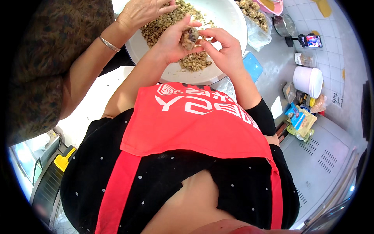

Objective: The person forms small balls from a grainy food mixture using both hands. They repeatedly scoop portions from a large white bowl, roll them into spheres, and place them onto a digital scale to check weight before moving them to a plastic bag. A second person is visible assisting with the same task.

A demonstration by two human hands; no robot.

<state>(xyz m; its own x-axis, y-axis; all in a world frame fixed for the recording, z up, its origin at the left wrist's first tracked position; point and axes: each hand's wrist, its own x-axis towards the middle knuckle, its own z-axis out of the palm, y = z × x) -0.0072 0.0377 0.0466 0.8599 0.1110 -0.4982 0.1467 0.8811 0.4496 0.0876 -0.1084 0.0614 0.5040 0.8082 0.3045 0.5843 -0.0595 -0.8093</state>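
My left hand [173,44] cradles a lumpy ball [189,38], pale beige with dark purple-brown patches. At the ball's right side, the thumb and fingertips of my right hand [224,48] pinch together, with brownish crumbs showing between them. Both hands are above a large round white tray [230,17]. Below the ball lies a small heap of coarse tan crumbs [195,62]. A bigger pile of similar crumbs [156,32] spreads over the far left of the tray.
A co-worker's hand [140,13] with a bangle reaches over the crumb pile from the left. To the right are a plastic bag of clustered balls [254,14], a blue flat object [252,65], a phone on a stand [311,41], a white bucket [305,80] and food packets [299,117].
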